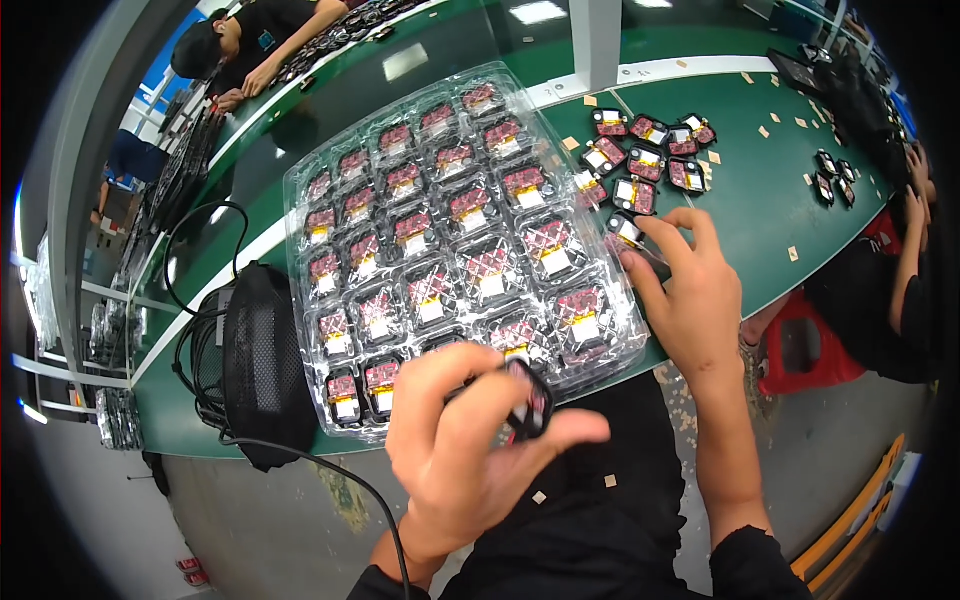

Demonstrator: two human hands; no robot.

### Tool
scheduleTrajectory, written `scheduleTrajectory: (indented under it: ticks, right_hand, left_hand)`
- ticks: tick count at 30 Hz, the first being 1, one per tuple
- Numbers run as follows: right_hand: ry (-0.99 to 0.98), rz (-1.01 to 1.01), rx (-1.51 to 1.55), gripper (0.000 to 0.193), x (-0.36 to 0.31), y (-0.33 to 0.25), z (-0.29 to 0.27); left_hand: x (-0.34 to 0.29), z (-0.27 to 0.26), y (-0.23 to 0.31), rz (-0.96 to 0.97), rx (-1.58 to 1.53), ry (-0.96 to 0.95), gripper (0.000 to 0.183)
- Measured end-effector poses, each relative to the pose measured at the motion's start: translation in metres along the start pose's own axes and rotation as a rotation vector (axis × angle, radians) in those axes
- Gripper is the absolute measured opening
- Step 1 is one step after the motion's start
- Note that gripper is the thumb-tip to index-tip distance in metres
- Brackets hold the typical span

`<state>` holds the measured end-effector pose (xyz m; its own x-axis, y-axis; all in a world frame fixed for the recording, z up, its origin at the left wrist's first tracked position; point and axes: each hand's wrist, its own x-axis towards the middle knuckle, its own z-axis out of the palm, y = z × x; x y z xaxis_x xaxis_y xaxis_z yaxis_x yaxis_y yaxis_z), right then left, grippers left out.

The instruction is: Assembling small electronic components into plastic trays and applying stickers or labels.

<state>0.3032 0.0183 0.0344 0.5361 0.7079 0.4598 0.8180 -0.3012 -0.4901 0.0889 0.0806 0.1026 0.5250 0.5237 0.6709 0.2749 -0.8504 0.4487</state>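
Note:
My left hand (450, 445), a little blurred, is raised over the near edge of a clear plastic tray (372, 432). Its fingers are closed on a small black-cased electronic module (537, 408), partly hidden behind them. At the tray's right side, my right hand (695, 290) pinches another black-cased module (625, 230) between thumb and fingertips. The tray's pockets hold rows of similar modules, with red circuit boards and white-and-yellow parts showing. Just beyond my right hand lies a loose cluster of modules (645, 162) on the green table (745, 225).
A black mesh bag (265, 365) with a cable stands left of the tray. Small tan squares (793, 254) are scattered over the table and floor. Co-workers sit at far left (240, 50) and right (880, 270), beside a red stool (805, 350). A white post (597, 45) rises behind.

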Motion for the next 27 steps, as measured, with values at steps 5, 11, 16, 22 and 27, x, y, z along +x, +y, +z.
scheduleTrajectory:
  ticks: [5, 11, 16, 22, 27]
  right_hand:
    - [-0.005, 0.060, 0.055, 0.027, -0.002, 0.000, 0.002]
    - [0.006, 0.028, 0.054, 0.027, -0.002, 0.003, 0.003]
    - [0.006, 0.008, 0.046, 0.028, -0.002, 0.004, 0.004]
    - [0.011, -0.003, 0.042, 0.028, -0.002, 0.004, 0.003]
    - [0.007, -0.008, 0.034, 0.029, -0.003, 0.003, 0.003]
  left_hand:
    - [0.006, 0.013, -0.006, -0.106, 0.214, -0.071, 0.052]
    - [0.007, 0.006, 0.002, -0.141, 0.318, -0.212, 0.052]
    - [0.002, -0.007, 0.007, -0.150, 0.322, -0.303, 0.048]
    - [0.001, -0.015, 0.000, -0.125, 0.276, -0.369, 0.048]
    - [-0.001, -0.013, -0.004, -0.163, 0.188, -0.301, 0.048]
